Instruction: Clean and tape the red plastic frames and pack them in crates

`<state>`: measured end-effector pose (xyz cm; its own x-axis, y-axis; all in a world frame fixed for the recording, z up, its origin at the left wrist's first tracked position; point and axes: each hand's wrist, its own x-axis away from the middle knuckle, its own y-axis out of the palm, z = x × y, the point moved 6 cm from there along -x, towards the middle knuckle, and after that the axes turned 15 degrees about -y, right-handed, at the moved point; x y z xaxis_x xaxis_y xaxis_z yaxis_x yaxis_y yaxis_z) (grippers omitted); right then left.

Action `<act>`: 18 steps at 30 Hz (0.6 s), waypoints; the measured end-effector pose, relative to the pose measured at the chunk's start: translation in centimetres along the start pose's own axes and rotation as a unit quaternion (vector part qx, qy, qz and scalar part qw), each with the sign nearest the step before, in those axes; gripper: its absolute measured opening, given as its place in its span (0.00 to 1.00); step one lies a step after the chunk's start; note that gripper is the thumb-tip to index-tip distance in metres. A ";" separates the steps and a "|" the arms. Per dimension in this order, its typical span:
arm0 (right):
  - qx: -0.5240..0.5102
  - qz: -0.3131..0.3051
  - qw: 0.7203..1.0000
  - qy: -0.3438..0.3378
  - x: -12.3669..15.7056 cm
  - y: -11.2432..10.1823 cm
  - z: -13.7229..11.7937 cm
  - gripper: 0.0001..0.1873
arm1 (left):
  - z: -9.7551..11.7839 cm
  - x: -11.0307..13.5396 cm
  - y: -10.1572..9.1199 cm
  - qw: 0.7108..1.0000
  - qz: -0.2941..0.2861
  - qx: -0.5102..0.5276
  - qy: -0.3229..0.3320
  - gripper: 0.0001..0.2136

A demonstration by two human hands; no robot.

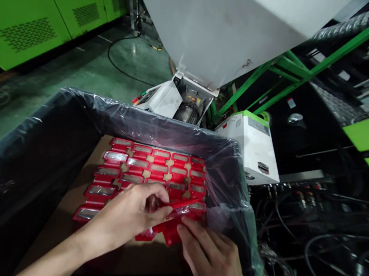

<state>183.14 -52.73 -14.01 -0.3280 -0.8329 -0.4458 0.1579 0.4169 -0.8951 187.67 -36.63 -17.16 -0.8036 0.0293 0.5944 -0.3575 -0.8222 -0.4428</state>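
Several red plastic reflector parts (148,170) lie in rows on a cardboard sheet (63,212) inside a box lined with a clear plastic bag (228,181). My left hand (129,214) reaches in from the lower left, its fingers pinched on a red part (182,210) at the near end of the rows. My right hand (210,254) comes up from below, fingertips closed on the lower edge of the same red part.
A white machine cover (225,24) hangs above the box. A white control unit (258,148) stands right of the box, with tangled cables (313,230) below it. Green machine housings (28,27) and a green frame (289,70) surround a grey floor.
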 end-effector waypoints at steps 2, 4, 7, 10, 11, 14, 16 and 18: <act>0.004 -0.001 1.000 -0.006 -0.3 -0.2 0.0 0.14 | 0.2 0.4 -0.4 1.000 0.000 0.008 0.005 0.09; 0.011 -0.008 1.000 -0.018 -0.6 -0.3 0.0 0.15 | 0.3 0.6 -0.7 1.000 -0.002 0.025 0.009 0.09; 0.015 -0.010 0.999 -0.028 -1.3 -0.7 0.0 0.15 | 0.4 1.0 -1.2 0.998 0.030 0.041 0.029 0.11; 0.017 0.025 1.000 -0.008 -1.9 -1.2 0.0 0.16 | 0.5 1.8 -1.6 0.996 0.066 0.028 0.057 0.11; 0.018 0.041 0.999 0.006 -2.0 -1.3 0.0 0.16 | 0.6 2.1 -1.7 0.995 0.076 0.019 0.066 0.11; 0.036 0.075 0.995 0.058 -2.3 -1.6 0.3 0.15 | 1.2 3.3 -2.2 0.983 0.139 -0.021 0.117 0.08; 0.053 0.104 0.988 0.101 -2.2 -1.9 0.7 0.11 | 1.9 4.4 -2.4 0.965 0.189 -0.047 0.175 0.05; 0.054 0.111 0.985 0.123 -2.1 -1.9 1.3 0.10 | 2.6 5.6 -2.4 0.939 0.241 -0.069 0.236 0.05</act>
<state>184.73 -52.23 -11.34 -0.4882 -0.6062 -0.6278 0.3447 0.5269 -0.7769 185.30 -35.95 -11.01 -0.9976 -0.0513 -0.0466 0.0693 -0.7245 -0.6857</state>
